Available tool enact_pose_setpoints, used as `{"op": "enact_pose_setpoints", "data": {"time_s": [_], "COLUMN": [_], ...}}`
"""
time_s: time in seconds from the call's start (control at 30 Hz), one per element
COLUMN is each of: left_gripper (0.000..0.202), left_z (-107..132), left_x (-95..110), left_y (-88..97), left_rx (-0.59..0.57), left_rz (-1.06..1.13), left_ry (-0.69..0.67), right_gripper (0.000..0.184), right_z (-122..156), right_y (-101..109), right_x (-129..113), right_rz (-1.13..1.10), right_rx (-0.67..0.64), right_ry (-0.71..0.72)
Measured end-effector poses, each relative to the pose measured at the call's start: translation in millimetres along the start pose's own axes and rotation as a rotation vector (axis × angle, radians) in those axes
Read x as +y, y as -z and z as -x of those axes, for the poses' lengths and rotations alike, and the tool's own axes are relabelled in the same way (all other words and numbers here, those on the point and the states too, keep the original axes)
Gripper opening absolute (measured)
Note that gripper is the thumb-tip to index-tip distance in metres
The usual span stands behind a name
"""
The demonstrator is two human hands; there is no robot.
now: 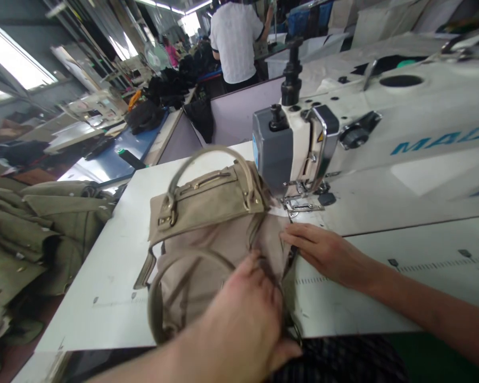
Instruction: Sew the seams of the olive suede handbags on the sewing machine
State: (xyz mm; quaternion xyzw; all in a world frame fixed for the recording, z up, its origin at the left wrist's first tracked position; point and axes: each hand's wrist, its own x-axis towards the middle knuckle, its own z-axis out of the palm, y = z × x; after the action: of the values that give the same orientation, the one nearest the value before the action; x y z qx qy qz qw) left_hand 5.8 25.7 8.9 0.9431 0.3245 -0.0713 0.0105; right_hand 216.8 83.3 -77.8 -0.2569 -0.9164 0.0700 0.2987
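An olive-tan handbag (207, 205) lies opened out on the white sewing table, its beige lining (207, 239) facing up. Two rounded handles arch from it, one at the far side and one close to me. My left hand (249, 303) is closed over the lining and side of the bag, fingers curled into the cloth. At the bag's right edge, my right hand (323, 247) pinches the fabric just in front of the presser foot (301, 206). The cloth's edge reaches up to the foot; whether the needle is in it I cannot tell.
A white sewing machine (383, 133) fills the right side. Olive bag pieces (59, 234) are heaped left of the white table (107, 271). Behind stand another machine, a blue-topped table with black cloth (171, 88), and a person in a white shirt (236, 42).
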Motion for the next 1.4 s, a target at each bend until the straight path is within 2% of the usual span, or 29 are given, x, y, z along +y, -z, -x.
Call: {"op": "enact_pose_setpoints", "data": {"time_s": [0.07,0.1,0.17,0.23,0.3,0.37,0.47,0.53,0.63,0.73,0.8,0.87,0.93,1.0,1.03,1.1,1.2,1.27,1.4], "left_gripper": [0.044,0.043,0.048,0.054,0.061,0.072,0.083,0.076,0.057,0.053,0.039,0.033,0.033,0.032,0.033,0.037,0.049,0.05,0.049], "left_z": [16,21,30,41,55,67,78,81,86,91,85,66,33,-5,-22,-46,-55,-52,-51], "left_x": [40,53,64,61,51,35,1,-27,-72,-94,-87,-64,-38,-23,-21,-27,-42,-45,-40], "left_y": [-15.0,-24.3,-41.2,-51.6,-54.2,-50.9,-40.3,-32.3,-18.0,4.2,21.3,33.4,34.1,22.5,13.6,-5.2,-23.2,-25.4,-20.9], "left_rx": [0.199,0.282,0.391,0.419,0.359,0.232,0.013,-0.093,-0.145,-0.148,-0.112,-0.022,0.109,0.199,0.228,0.233,0.182,0.159,0.151], "left_rz": [-0.102,-0.124,-0.112,-0.095,-0.086,-0.059,0.029,0.088,0.093,0.001,-0.036,-0.01,0.041,0.003,-0.058,-0.18,-0.284,-0.305,-0.297], "left_ry": [0.087,0.128,0.185,0.258,0.35,0.364,0.2,0.091,0.078,0.219,0.292,0.25,0.041,-0.297,-0.337,-0.234,-0.04,0.009,0.061], "right_gripper": [0.032,0.031,0.028,0.025,0.023,0.023,0.024,0.026,0.029,0.031,0.029,0.027,0.026,0.027,0.029,0.031,0.03,0.029,0.029], "right_z": [2,4,11,19,26,30,31,31,26,19,16,14,15,16,16,16,16,16,16], "right_y": [3,5,12,20,28,32,28,19,5,-6,-10,-14,-17,-18,-17,-14,-8,-7,-7], "right_x": [-7,-11,-22,-32,-39,-41,-44,-50,-62,-72,-74,-74,-73,-73,-73,-74,-75,-76,-77], "right_rz": [-0.056,-0.098,-0.204,-0.289,-0.335,-0.332,-0.258,-0.221,-0.224,-0.212,-0.174,-0.136,-0.109,-0.092,-0.089,-0.098,-0.148,-0.183,-0.208], "right_rx": [-0.013,-0.026,-0.08,-0.153,-0.211,-0.234,-0.178,-0.128,-0.074,-0.071,-0.093,-0.098,-0.085,-0.075,-0.073,-0.072,-0.062,-0.053,-0.055], "right_ry": [0.061,0.1,0.13,0.065,-0.012,-0.035,0.009,0.013,-0.044,-0.062,-0.057,-0.056,-0.064,-0.078,-0.083,-0.092,-0.109,-0.112,-0.119]}}
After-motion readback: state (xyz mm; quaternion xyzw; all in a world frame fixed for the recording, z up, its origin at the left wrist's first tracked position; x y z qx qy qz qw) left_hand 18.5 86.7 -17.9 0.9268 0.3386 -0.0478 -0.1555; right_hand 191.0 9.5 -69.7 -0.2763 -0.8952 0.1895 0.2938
